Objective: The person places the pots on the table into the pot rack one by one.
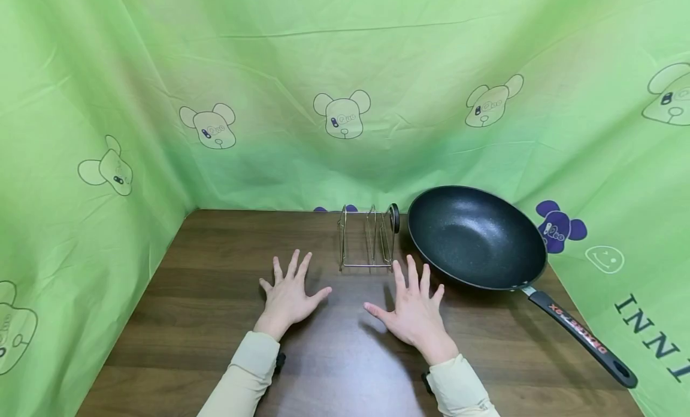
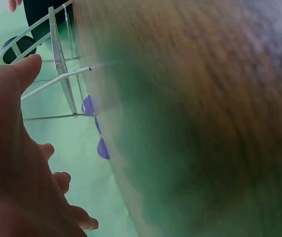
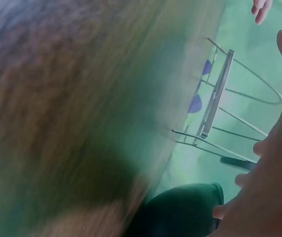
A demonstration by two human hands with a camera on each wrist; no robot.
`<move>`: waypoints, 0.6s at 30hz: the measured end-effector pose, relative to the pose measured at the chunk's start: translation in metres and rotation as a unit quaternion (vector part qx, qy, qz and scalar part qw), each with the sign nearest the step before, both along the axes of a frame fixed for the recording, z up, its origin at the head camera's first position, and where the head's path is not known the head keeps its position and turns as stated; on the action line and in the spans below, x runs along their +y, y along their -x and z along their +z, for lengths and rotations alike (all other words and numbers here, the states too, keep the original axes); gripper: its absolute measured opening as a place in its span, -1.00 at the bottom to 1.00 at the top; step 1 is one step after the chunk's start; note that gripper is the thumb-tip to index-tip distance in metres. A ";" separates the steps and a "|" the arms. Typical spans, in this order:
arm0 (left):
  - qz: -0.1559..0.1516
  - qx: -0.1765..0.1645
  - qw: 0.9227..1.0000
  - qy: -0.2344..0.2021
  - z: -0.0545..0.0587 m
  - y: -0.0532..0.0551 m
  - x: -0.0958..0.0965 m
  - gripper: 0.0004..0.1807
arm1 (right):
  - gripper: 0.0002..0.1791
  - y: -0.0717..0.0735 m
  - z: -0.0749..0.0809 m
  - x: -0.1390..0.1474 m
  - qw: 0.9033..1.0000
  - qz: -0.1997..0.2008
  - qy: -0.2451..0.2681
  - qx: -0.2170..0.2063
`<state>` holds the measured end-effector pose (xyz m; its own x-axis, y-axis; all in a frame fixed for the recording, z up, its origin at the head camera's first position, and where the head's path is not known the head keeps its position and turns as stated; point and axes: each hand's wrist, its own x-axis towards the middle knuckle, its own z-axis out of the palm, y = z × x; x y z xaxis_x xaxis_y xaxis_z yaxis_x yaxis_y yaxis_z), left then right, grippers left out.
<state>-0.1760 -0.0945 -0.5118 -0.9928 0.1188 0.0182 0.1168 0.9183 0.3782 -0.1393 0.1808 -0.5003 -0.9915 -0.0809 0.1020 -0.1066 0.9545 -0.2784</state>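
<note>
Both hands are spread over the wooden table with palms down, holding nothing. My left hand (image 1: 287, 297) is left of a metal wire rack (image 1: 368, 265), fingers pointing away from the body. Nearer the rack's front right corner is my right hand (image 1: 416, 312), its fingertips close to the wire base. The rack stands upright near the table's back edge, with a round black piece (image 1: 395, 218) at its right end. To the right, a black wok (image 1: 474, 237) lies with its open side up, and its long black handle (image 1: 582, 336) points toward the front right.
Green cloth (image 1: 345, 51) printed with bear heads hangs behind the table and along both sides. The brown wooden table (image 1: 215, 273) meets it at the back edge. The wok's handle reaches to the table's right edge.
</note>
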 end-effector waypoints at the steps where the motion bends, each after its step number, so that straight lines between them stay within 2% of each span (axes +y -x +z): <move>1: 0.000 0.000 1.000 0.000 0.000 0.000 0.000 0.03 | 0.30 0.001 0.000 0.000 1.000 -0.002 -0.002 0.002; 11: -0.003 0.002 1.000 -0.003 0.002 0.000 0.002 0.02 | 0.30 0.002 0.003 0.002 1.000 -0.011 0.003 0.012; 14: -0.002 0.004 1.000 -0.014 0.005 -0.001 0.003 -0.01 | 0.23 0.000 0.005 0.002 0.999 -0.002 0.014 0.039; 18: -0.006 0.014 0.999 -0.037 0.010 -0.003 0.007 -0.06 | 0.04 -0.003 0.009 0.005 0.993 0.022 0.042 0.111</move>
